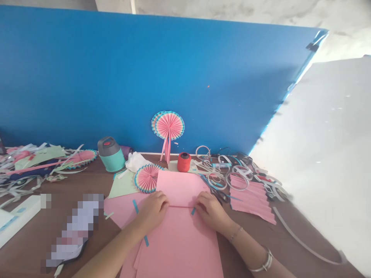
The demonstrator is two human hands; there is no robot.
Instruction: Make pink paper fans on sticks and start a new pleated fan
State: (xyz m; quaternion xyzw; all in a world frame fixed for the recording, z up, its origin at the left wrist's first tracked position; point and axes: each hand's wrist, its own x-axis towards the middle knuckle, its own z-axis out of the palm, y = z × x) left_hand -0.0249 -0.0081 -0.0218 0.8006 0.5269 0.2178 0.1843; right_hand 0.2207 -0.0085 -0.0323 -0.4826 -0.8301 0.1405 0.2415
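A pink sheet of paper (183, 188) lies in front of me with a straight crosswise edge, perhaps a fold. At the left end of that edge, my left hand (156, 210) pinches the paper with curled fingers. My right hand (208, 210) grips the opposite end in the same way. More pink paper (179, 243) spreads below both hands, overlapping at the left. A short blue strip (193, 211) sits beside my right fingers. Just beyond the sheet are a pleated pink paper rosette (148, 178) with a blue rim and a red round object (184, 162) with a black top.
Another rosette (168, 125) with pink streamers leans against the blue partition (116, 77). A teal lidded container (112, 156) stands at back left, near paper scraps (40, 162). At right are tape rings (217, 180), scissors (222, 196) and a pleated pink sheet (252, 199).
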